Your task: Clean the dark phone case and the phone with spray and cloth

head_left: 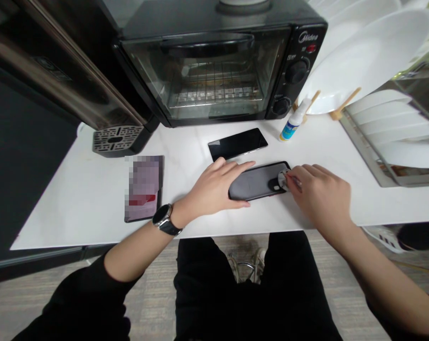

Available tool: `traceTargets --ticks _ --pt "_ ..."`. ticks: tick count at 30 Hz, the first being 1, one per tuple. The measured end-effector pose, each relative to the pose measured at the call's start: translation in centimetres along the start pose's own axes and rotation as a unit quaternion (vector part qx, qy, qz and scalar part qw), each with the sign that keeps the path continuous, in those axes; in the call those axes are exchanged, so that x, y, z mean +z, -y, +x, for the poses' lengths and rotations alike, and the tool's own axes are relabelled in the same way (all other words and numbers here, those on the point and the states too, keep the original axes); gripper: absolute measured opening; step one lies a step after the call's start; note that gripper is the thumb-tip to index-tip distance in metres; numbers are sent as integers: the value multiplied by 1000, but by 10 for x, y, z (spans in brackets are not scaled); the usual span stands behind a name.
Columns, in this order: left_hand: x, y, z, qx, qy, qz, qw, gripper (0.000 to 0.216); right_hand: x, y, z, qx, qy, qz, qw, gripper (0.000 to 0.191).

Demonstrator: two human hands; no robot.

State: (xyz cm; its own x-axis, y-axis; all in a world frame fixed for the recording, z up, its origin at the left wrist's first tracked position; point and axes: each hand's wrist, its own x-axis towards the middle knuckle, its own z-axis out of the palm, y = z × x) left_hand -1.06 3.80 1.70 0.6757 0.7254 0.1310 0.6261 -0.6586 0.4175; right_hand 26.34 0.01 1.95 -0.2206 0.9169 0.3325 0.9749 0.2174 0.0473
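A dark phone case (257, 181) lies back-up on the white table (93, 203), with a round camera area at its right end. My left hand (214, 187) rests on its left end, fingers curled round the edge and holding it down. My right hand (319, 194) is closed in a pinch on a small white piece (281, 179) pressed against the camera area. A black phone (237, 143) lies screen-up just behind the case. A small white bottle with a blue label (293, 123) lies further back right.
A black toaster oven (218, 61) stands at the back, a coffee machine with a drip tray (117, 139) to its left. A second phone (143, 187) lies at left. White plates (363, 61) and a dish rack (395, 137) fill the right side.
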Motion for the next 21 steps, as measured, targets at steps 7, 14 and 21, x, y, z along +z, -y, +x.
traceTargets --ticks 7,14,21 --pt "2 4 3 23 0 -14 1000 105 15 64 28 -64 40 155 985 18" --pt "3 4 2 8 3 -8 1000 102 5 76 27 -141 116 250 951 19" --pt "2 2 1 2 8 -5 1000 104 -11 12 7 -63 94 112 987 15"
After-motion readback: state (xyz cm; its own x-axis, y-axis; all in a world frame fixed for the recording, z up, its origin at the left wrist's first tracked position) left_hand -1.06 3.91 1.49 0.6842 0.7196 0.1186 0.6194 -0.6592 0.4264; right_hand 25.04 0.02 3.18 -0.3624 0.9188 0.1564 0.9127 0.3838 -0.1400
